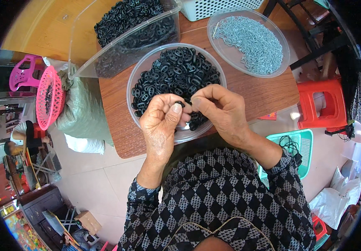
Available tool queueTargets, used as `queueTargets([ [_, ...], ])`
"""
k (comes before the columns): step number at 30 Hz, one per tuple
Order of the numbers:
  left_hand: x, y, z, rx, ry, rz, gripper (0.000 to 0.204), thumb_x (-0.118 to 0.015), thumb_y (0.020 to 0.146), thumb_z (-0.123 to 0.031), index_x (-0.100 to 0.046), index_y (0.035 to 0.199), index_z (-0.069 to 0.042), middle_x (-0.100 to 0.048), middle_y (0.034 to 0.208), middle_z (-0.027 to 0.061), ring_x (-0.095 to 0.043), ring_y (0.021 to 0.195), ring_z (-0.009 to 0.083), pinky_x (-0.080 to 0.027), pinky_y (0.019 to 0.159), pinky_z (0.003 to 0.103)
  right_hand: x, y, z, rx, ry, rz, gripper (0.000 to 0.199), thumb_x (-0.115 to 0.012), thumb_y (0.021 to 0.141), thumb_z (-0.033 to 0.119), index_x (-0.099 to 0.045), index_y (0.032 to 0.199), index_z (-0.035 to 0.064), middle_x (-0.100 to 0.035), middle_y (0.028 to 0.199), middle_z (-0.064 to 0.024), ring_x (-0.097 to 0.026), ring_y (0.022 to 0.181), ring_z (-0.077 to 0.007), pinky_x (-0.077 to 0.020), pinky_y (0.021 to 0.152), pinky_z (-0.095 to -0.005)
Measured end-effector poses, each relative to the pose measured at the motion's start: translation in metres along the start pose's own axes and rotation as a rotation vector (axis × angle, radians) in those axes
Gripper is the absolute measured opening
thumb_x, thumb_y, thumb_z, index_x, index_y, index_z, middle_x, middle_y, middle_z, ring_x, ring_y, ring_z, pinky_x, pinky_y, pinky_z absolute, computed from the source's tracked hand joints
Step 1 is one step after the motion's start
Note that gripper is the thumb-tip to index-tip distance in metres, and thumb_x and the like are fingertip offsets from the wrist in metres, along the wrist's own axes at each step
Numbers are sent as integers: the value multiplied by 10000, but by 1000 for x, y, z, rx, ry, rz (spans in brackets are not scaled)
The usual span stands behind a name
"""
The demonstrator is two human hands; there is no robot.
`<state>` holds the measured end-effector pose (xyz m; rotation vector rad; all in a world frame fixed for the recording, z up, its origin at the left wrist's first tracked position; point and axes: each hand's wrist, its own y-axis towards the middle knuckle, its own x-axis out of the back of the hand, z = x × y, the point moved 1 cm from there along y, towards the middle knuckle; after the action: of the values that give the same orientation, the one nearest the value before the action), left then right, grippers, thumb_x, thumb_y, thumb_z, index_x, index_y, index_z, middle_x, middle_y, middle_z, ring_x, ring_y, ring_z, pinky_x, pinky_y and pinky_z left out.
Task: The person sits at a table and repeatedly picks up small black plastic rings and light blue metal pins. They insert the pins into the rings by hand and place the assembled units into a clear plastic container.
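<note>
Tabletop (264,93): brown wood grain. On it: black oval parts (174,69) in a clear, colourless bowl (184,134); silvery blue-grey screws (256,44) in a clear tray (227,50). At its far left: clear box (78,46). Far edge: white basket (218,9). Left of it: hot-pink basket (58,98), purple-pink chair (23,75), pale green sack (80,113). Right of it: red stool (325,119), mint-green basket (306,154). Near side: black-and-grey diamond-pattern shirt (218,184), gold neckline trim (247,221).

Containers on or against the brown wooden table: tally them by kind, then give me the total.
Clear rectangular bin of black pieces: 1
Clear round bowl of black pieces: 1
Clear rounded dish of silvery pieces: 1
White perforated basket, partly out of frame: 1
Total: 4
</note>
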<state>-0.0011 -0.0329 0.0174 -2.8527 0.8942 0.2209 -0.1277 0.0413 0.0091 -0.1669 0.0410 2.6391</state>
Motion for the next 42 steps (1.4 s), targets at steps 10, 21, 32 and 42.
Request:
queueTargets([
  [10, -1, -2, 0, -2, -16, 7, 131, -565, 890, -87, -593, 962, 19, -629, 799, 49, -551, 644, 52, -463, 575, 169, 2, 2, 4, -76, 58, 67, 103, -578, 847, 65, -606, 877, -29, -611, 794, -16, -534, 729, -45, -444, 638, -198],
  [21, -3, -4, -1, 3, 56, -34, 112, -565, 888, -72, -592, 944, 20, -618, 785, 30, -519, 628, 43, -446, 578, 163, 1, 0, -3, -66, 117, 75, 101, -591, 849, 67, -606, 878, -28, -624, 806, -35, -559, 742, -58, -457, 653, -200],
  [32, -14, -11, 3, -129, 142, -85, 98, -562, 879, -31, -605, 943, 29, -606, 773, 22, -510, 641, 43, -434, 570, 168, -3, -6, -5, -24, 95, 21, 94, -594, 852, 75, -595, 852, -19, -610, 782, -22, -531, 708, -37, -442, 599, -199],
  [42, -12, -9, 2, -113, 175, -122, 82, -567, 868, -23, -617, 908, 30, -603, 729, 20, -506, 592, 40, -427, 521, 166, -8, -1, -14, 244, -234, 12, 94, -593, 827, 84, -566, 788, 4, -551, 703, -78, -521, 615, -161, -419, 547, -284],
])
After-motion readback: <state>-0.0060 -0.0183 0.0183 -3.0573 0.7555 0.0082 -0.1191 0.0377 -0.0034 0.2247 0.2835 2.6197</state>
